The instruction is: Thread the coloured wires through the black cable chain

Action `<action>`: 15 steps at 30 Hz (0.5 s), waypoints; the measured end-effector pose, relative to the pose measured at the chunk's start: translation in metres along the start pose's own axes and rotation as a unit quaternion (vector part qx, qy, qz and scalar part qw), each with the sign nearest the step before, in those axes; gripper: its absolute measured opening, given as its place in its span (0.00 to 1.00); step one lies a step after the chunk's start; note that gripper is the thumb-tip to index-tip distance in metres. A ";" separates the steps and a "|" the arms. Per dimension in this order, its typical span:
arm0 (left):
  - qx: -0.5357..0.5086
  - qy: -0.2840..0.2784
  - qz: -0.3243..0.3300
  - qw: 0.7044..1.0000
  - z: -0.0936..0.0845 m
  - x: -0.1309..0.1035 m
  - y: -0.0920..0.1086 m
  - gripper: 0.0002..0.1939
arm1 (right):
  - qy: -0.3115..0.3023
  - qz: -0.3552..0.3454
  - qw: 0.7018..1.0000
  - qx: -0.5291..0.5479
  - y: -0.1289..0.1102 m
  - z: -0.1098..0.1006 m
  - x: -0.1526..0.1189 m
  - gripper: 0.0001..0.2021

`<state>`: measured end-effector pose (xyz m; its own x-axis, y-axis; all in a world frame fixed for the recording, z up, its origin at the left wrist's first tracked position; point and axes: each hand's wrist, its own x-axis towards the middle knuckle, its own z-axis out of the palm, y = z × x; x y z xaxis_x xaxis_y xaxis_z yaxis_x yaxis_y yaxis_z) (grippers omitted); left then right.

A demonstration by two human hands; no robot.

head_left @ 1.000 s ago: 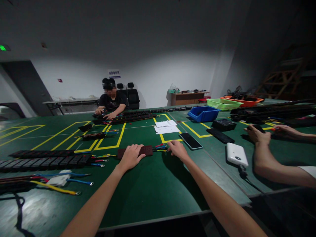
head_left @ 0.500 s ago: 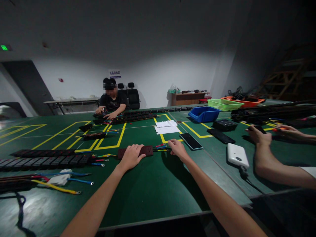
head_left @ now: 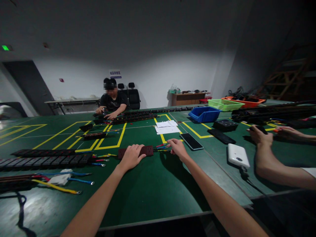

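Observation:
My left hand [head_left: 132, 158] lies over a dark red socket block [head_left: 148, 150] on the green table, its fingers across the top and its thumb along the near edge, gripping it. Coloured wires [head_left: 161, 147] come out of the block's right end. At the tips of these wires is my right hand [head_left: 176, 147], fingers curled in a pinch; the fingertips partly hide the wire ends. More wires [head_left: 108, 155], yellow and green, stick out from the block's left side. Just beyond my right hand lies a phone [head_left: 192, 141].
Long black socket strips [head_left: 49, 161] and a yellow lug-ended wire [head_left: 55, 187] lie at left. White papers [head_left: 168, 129], a blue bin [head_left: 204, 114] and a white power bank [head_left: 238, 155] are ahead and right. A co-worker's hands [head_left: 261, 136] work at right; another person [head_left: 113, 102] sits opposite.
My right hand has shifted very slightly to the left at the wire ends. My left hand stays on the socket block. The co-worker's hand at right has moved a little.

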<state>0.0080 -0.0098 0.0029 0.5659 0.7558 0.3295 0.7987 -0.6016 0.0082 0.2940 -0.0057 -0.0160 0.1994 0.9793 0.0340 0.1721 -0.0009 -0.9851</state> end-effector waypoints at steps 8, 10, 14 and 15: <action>-0.006 -0.004 -0.002 1.000 -0.001 0.000 0.000 0.25 | 0.037 -0.019 0.985 -0.168 0.006 -0.006 0.002 0.14; -0.005 -0.005 -0.002 1.000 -0.001 0.000 0.001 0.24 | 0.061 -0.028 0.974 -0.216 0.005 -0.008 0.001 0.14; 0.010 -0.005 -0.003 1.000 -0.001 0.000 0.001 0.24 | 0.048 -0.021 0.967 -0.251 0.005 -0.010 0.000 0.14; 0.013 -0.005 -0.003 1.000 0.000 0.000 0.001 0.24 | 0.036 -0.018 0.967 -0.253 0.005 -0.010 0.000 0.14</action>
<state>0.0089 -0.0103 0.0034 0.5629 0.7620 0.3202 0.8071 -0.5902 -0.0143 0.3040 -0.0078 -0.0190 0.2473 0.9642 0.0960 0.6259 -0.0833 -0.7754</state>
